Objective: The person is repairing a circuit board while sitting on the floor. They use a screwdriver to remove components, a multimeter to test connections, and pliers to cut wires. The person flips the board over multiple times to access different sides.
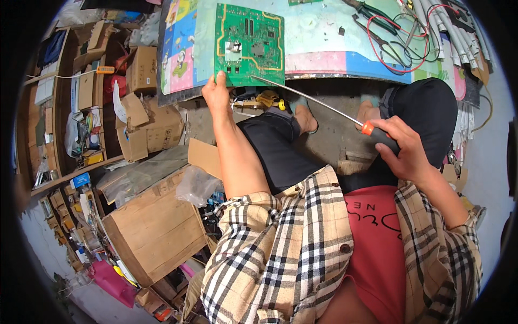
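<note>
A green circuit board (250, 43) with gold tracks lies at the near edge of the worktable (313, 62). My left hand (216, 94) grips its lower left corner, thumb on top. My right hand (400, 146) is closed round the black and orange handle of a long screwdriver (315, 105). The screwdriver's thin shaft slants up to the lower middle of the board, its tip resting on or just above the surface; I cannot tell which.
Pliers (372, 19), red and black leads (402, 38) and white tubes (448, 38) lie at the table's right. Wooden shelves with cardboard boxes (142, 70) stand on the left, above a wooden crate (151, 232). My legs are under the table.
</note>
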`<act>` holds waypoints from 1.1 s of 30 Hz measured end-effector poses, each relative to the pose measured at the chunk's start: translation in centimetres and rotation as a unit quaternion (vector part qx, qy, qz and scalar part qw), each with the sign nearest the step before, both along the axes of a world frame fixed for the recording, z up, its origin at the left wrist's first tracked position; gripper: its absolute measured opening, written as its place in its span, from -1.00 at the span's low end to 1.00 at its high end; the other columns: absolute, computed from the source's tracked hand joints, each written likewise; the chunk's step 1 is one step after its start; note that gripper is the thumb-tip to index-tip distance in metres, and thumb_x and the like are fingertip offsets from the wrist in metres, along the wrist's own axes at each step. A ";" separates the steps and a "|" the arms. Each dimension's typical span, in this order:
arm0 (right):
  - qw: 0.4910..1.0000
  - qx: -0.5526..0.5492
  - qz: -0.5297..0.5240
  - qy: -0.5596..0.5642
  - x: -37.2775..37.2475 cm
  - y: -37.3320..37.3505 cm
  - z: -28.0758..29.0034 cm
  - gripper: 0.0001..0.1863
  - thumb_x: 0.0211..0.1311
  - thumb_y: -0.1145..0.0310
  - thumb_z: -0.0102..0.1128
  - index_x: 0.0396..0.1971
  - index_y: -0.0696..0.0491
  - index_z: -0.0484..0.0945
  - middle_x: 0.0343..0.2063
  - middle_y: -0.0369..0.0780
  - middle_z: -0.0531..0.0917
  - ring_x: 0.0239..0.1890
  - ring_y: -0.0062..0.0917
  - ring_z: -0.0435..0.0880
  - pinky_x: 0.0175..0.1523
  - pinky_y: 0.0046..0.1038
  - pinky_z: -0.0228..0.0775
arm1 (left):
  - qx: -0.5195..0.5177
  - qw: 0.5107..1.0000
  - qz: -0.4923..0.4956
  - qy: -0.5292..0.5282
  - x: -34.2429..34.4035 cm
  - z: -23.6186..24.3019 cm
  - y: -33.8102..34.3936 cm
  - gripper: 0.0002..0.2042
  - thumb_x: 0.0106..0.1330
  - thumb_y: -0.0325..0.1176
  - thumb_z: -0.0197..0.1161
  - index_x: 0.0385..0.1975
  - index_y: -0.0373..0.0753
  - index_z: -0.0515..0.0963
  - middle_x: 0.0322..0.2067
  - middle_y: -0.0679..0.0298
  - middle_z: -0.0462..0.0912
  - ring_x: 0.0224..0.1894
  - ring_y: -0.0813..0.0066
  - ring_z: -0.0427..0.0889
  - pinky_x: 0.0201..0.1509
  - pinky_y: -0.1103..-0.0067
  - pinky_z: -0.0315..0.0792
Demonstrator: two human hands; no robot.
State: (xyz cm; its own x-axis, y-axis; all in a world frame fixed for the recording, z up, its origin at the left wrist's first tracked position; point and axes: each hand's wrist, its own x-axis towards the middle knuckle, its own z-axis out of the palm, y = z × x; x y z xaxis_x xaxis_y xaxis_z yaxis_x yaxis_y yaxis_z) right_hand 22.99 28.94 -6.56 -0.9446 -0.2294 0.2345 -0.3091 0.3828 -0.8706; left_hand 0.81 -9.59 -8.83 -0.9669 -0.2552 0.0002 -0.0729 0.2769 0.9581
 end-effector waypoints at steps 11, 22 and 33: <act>1.000 -0.017 -0.013 0.002 -1.0 -0.7 0.9 -0.59 -0.02 0.59 0.20 -0.06 0.18 0.48 -0.30 -0.08 0.56 -0.26 -0.21 0.55 -0.11 -0.41 0.39 | 0.110 0.992 0.057 0.000 0.1 -0.7 0.2 -0.73 0.28 -0.25 0.25 -0.17 -0.31 0.60 -0.44 0.38 0.58 -0.53 0.64 0.45 -0.49 0.65 0.34; 1.000 -0.009 -0.015 -0.006 -1.1 -0.5 1.3 -0.59 -0.01 0.57 0.20 -0.07 0.19 0.48 -0.28 -0.07 0.56 -0.24 -0.22 0.56 -0.09 -0.39 0.40 | 0.092 0.994 0.049 0.012 0.2 -0.3 1.7 -0.72 0.30 -0.24 0.23 -0.14 -0.32 0.60 -0.42 0.40 0.57 -0.48 0.66 0.45 -0.44 0.61 0.37; 1.000 -0.010 -0.020 -0.010 -0.9 -0.5 1.6 -0.59 -0.01 0.58 0.20 -0.07 0.17 0.49 -0.27 -0.07 0.56 -0.22 -0.22 0.57 -0.07 -0.40 0.40 | 0.108 0.993 0.032 0.023 0.2 -0.6 1.8 -0.70 0.30 -0.25 0.22 -0.12 -0.36 0.58 -0.40 0.38 0.56 -0.45 0.64 0.47 -0.45 0.61 0.40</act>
State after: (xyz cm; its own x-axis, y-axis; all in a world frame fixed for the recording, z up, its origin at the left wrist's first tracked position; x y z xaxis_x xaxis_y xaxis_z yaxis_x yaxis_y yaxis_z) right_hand 22.06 28.45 -5.00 -0.9577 -0.1870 0.2190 -0.2758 0.3766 -0.8844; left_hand 0.97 -7.75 -9.39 -0.9489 -0.3150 -0.0180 -0.0390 0.0605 0.9974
